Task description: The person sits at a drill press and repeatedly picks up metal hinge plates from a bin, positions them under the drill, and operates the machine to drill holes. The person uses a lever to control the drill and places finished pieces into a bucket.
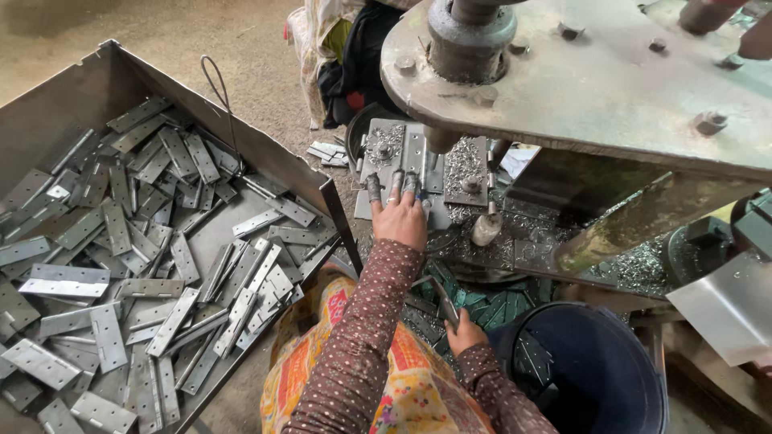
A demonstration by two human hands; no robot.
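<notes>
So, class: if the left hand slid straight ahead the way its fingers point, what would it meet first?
The left hand reaches up the picture over the press bed. Its fingers would likely first meet the press's round ram just ahead, though depth is unclear.

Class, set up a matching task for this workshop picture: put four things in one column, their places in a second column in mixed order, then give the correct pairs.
Things:
1. Left hand
2. Right hand
3. Large grey metal tray of flat steel hinges
4. Dark blue round plastic bucket

Places:
A. Lower right, beside the lap
B. Fingers on the grey metal press bed
C. Far left, on the floor
D. Holding a flat steel hinge above the lap

Pairs: 1-B, 2-D, 3-C, 4-A
</notes>
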